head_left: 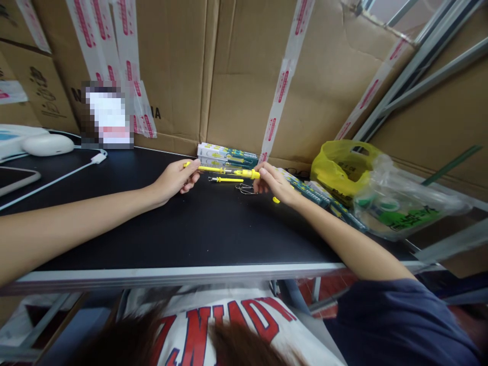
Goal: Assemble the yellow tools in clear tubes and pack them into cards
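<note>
My left hand (176,180) is closed on the left end of a long yellow pen-like tool (224,171), and my right hand (273,181) pinches its right end; the tool hangs level just above the black table (198,229). Under it lies a second, shorter yellow tool (225,179) and a small metal clip (246,189). A tiny yellow piece (275,200) lies by my right wrist. Flat printed packages (226,154) are stacked just behind the tool.
More packages (324,199) lie in a row to the right, beside a yellow plastic bag (341,170) and a clear bag with green items (400,206). A white device (41,144) and white cable (68,173) sit far left. Taped cardboard boxes (244,71) wall the back.
</note>
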### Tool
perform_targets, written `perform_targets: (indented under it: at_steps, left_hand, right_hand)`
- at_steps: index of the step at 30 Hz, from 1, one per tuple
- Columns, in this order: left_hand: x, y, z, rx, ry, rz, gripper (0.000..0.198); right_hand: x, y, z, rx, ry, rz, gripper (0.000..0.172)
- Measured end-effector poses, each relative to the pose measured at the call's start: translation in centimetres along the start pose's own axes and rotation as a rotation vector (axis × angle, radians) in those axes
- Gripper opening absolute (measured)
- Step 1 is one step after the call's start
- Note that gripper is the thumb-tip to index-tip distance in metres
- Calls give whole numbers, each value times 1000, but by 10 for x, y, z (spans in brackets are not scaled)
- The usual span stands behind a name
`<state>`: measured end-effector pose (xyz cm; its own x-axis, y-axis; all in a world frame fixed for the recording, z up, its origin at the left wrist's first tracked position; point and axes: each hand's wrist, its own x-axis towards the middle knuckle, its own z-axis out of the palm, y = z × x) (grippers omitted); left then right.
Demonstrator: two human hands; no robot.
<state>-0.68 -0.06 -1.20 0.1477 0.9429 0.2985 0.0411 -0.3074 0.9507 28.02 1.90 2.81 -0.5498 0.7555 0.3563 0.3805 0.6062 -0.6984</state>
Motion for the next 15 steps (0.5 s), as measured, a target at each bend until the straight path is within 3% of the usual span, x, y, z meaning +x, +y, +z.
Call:
perform_targets:
  at_steps: [8, 15]
  left_hand:
    - [1, -2, -1, -12, -8, 2, 41]
    - [-1, 0, 1, -19, -24, -21, 41]
  right_hand:
    - [-1, 1, 0, 50, -31, -53, 28]
    - [0, 2, 2, -63, -33, 32, 58]
